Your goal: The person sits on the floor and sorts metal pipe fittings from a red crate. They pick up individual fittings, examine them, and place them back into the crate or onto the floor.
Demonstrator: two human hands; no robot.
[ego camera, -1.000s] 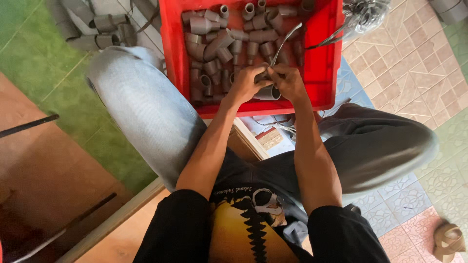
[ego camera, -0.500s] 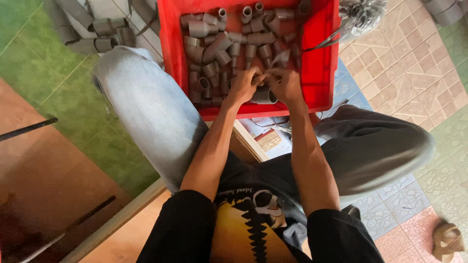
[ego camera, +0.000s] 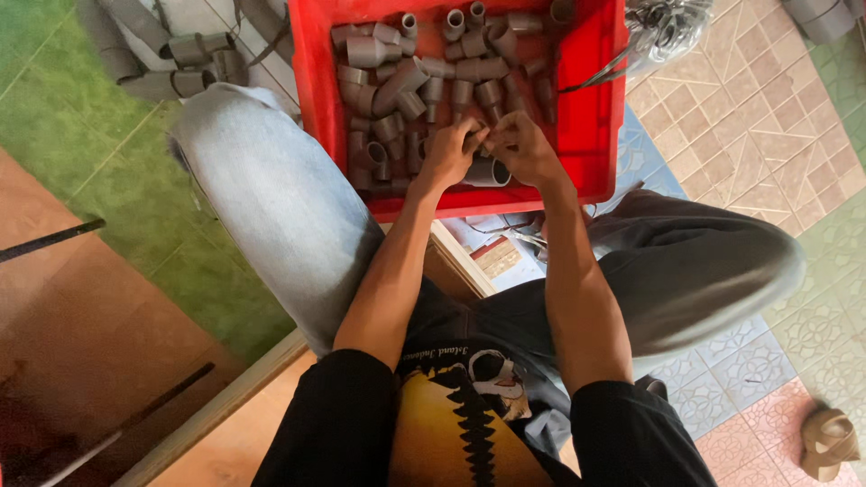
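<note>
A red plastic crate point(ego camera: 591, 108) rests across my knees and holds several grey pipe fittings point(ego camera: 397, 86). Both hands meet inside it near the front wall. My left hand point(ego camera: 445, 155) and my right hand point(ego camera: 525, 149) have their fingertips pinched together on a small grey fitting point(ego camera: 478, 133) between them. A larger grey socket point(ego camera: 488, 173) lies just under my hands. What exactly sits between the fingers is mostly hidden.
More grey pipe pieces point(ego camera: 185, 59) lie on the floor at the upper left. A clear bag of dark parts point(ego camera: 667, 27) sits beside the crate's right wall. Papers point(ego camera: 501, 248) lie under the crate, a sandal point(ego camera: 825, 442) at the lower right, wooden boards point(ego camera: 81, 343) to the left.
A thin metal tool that stood up from my right hand a second ago is out of sight. Both hands stayed together near the crate's front.
</note>
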